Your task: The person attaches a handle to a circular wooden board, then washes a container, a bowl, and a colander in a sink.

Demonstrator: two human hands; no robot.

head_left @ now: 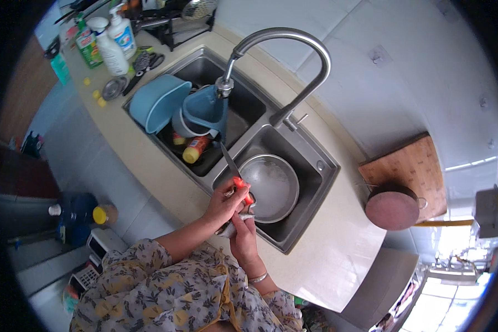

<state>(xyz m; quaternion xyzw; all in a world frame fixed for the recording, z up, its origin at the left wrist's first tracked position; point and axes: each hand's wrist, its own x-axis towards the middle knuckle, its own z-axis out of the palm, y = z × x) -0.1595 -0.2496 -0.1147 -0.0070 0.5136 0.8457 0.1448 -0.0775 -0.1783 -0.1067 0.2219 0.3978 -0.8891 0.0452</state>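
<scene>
Over the near edge of the sink, my two hands are close together. My left hand (226, 206) is closed round the red handle of a knife (229, 159), whose narrow grey blade points up and away. Just below it, my right hand (243, 237) is closed on a crumpled grey-white piece (226, 229) that looks like a cloth; its kind is not clear. Part of that piece lies near the end of the knife handle. Beyond the hands, a round metal basin (276, 191) rests in the right sink bowl.
The left sink bowl (248, 119) holds a blue tub (159, 102), a blue basket (205, 105) and a yellow-capped bottle (196, 149). A curved faucet (315, 50) arches above. Bottles (112, 55) stand at the far left; a cutting board (412, 166) leans right behind a round pan (393, 209).
</scene>
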